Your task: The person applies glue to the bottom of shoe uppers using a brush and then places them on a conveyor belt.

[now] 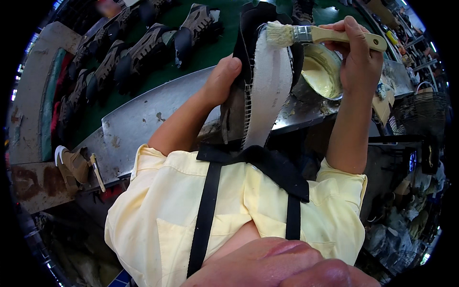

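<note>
A shoe upper (267, 91) is turned bottom up, showing its long white insole board and stitched edge, with black material around its far end. My left hand (224, 79) is closed on its left side. In my right hand (357, 57) is a flat paintbrush (330, 36) with a pale wooden handle. Its bristles (280, 35), caked with cream paste, lie over the far end of the white board; whether they press on it I cannot tell. Below the brush, a metal pot (304, 91) holds creamy yellowish glue (315, 76).
Several grey-and-black shoe uppers (148, 44) stand in rows on the green surface (191, 60) at the far left. A stained metal ledge (143, 112) runs in front of me. A second brush (97, 173) lies at the left beside a brown piece (74, 167). Wire baskets (425, 107) are at right.
</note>
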Demonstrator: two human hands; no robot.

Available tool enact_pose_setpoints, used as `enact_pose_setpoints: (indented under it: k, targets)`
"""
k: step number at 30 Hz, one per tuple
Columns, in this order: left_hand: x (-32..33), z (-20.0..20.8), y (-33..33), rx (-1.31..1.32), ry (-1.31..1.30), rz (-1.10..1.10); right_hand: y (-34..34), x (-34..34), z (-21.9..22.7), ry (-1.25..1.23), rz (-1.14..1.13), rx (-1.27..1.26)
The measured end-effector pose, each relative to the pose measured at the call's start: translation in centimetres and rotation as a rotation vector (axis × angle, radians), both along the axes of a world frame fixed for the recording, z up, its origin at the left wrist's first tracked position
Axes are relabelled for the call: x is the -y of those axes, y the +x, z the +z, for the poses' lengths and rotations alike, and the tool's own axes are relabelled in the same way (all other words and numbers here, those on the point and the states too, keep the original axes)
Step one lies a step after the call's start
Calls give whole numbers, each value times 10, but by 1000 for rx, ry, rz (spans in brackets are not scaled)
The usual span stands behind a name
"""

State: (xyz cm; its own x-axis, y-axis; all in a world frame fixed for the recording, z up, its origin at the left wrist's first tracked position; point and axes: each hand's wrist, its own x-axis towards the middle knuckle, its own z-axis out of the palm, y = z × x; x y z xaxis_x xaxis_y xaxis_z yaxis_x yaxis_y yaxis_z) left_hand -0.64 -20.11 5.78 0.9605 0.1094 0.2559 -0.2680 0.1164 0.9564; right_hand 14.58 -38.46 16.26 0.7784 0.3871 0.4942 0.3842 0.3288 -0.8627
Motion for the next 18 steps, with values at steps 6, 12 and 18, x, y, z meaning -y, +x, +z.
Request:
enact_pose_setpoints:
  k: [6, 12, 18]
  targets:
    - [-3, 0, 2, -58, 96, -33, -28, 14, -12, -63, 205, 232]
    - [0, -1, 6, -43, 119, -11, -46, 38, -19, 17, 328, 292]
    - [-2, -7, 4, -19, 60, 9, -29, 39, -43, 47, -124, 88]
